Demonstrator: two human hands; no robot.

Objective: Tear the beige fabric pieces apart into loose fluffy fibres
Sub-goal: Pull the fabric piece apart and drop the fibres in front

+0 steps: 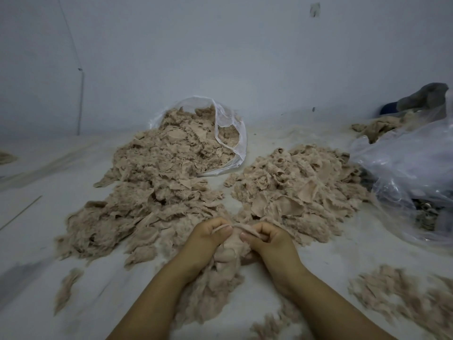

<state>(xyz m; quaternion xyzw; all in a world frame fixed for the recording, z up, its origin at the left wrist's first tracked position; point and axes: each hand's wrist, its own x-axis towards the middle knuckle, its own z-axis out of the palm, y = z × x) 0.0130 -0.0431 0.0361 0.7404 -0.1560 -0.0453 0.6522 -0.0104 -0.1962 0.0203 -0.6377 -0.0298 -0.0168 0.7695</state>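
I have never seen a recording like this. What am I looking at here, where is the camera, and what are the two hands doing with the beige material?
There is no machine here. A person works with bare hands, and the one camera sits on the person's head, looking forward and down, so you see both forearms from the person's own viewpoint.

The left hand and the right hand are close together and both pinch the same fabric piece, as if to pull it apart.

On the pale floor lie two big heaps of beige material: the left heap spills out of a clear plastic bag, and the right heap lies beside it. Looser fluff is nearer the person on the right. Another plastic bag lies at the right edge.
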